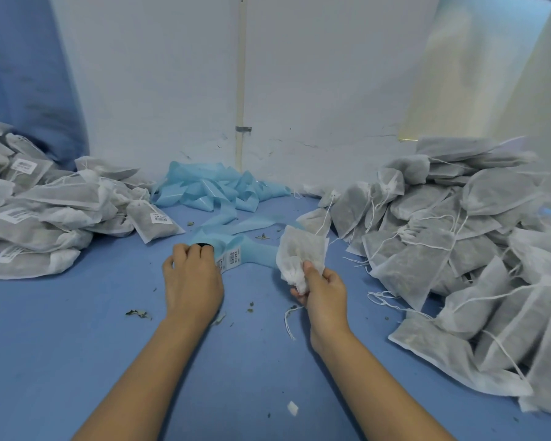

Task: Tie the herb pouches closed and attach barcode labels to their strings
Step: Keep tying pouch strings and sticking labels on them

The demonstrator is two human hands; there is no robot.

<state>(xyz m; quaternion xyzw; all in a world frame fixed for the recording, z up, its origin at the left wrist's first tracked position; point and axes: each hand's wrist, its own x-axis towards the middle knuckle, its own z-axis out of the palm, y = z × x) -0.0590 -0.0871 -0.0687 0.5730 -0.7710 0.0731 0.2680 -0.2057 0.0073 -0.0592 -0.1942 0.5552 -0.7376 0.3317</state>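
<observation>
The right hand (323,289) grips the gathered neck of a white non-woven herb pouch (301,254), fingers curled round the bunched fabric. The pouch body stands up and away from the hand, tilted slightly left, and its thin white drawstring (289,319) hangs loose below the fist onto the blue counter (77,345).

The left hand (191,276) rests palm-down on a roll of pale blue backing tape carrying white barcode labels (231,257). Its fingers are curled over the roll's dark core. One printed label lies exposed just right of the knuckles, its long axis running roughly away from the person.

Governing relation: the exposed label sits between the two hands, touching or nearly touching the left hand and near but apart from the pouch. The left hand is the nearer one for peeling. The drawstring lies below and left of the right fist, so the label would probably have to travel rightward and toward the person to reach it.

Labelled pouches form a heap at the left (45,211); unlabelled ones with loose strings are heaped at the right (458,237). Spent backing tape (210,186) is piled by the wall.
</observation>
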